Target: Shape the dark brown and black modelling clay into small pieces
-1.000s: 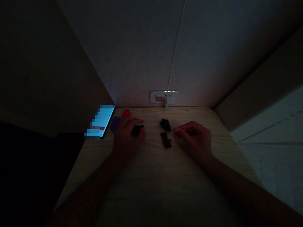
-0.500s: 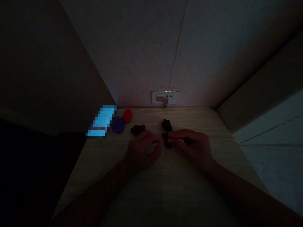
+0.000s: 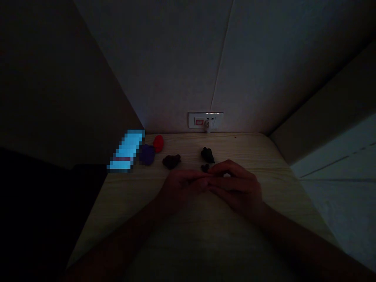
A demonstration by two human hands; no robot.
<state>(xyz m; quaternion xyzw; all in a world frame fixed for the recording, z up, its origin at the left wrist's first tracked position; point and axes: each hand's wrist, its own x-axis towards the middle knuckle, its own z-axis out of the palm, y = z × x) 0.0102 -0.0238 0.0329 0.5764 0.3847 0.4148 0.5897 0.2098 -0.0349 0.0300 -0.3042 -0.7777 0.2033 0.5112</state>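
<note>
A small dark piece of modelling clay (image 3: 205, 167) shows just beyond my fingertips; the rest of it is hidden by them. My right hand (image 3: 242, 186) is closed in a pinch on this piece from the right. From the left, my left hand (image 3: 183, 188) presses thumb and fingers together at the same spot, touching the right fingertips. Behind the fingers lies a black clay lump (image 3: 207, 155), and a brown clay lump (image 3: 171, 161) sits beyond the left hand. The light is dim, so fine shapes are hard to make out.
At the back left of the wooden tabletop (image 3: 176, 243) are a red lump (image 3: 158, 143), a purple lump (image 3: 147, 154) and a bright, blurred-out phone-like rectangle (image 3: 127, 150). A wall socket (image 3: 219, 120) with a plug is just above the rear edge.
My left hand has moved slightly right and its fingers have closed together against the right fingertips. The small dark piece is now mostly covered, and the brown lump is fully uncovered.
</note>
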